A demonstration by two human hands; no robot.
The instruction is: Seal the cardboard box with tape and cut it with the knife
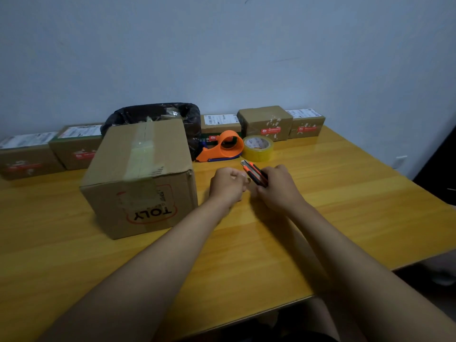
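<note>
A brown cardboard box (138, 176) with "TOLY" printed upside down on its front stands left of centre on the table, a strip of clear tape running along its closed top seam. My right hand (276, 188) grips an orange and black utility knife (254, 172), its tip pointing up and left. My left hand (228, 185) is curled into a fist just left of the knife, fingertips near the right hand; whether it pinches anything is unclear. Behind the hands sit an orange tape dispenser (223, 146) and a roll of yellowish tape (257, 147).
A yellow wooden table (345, 198) spans the view, its front edge running down to the right. Several small brown parcels (265, 123) line the wall. A bin lined with a black bag (158, 114) stands behind the big box.
</note>
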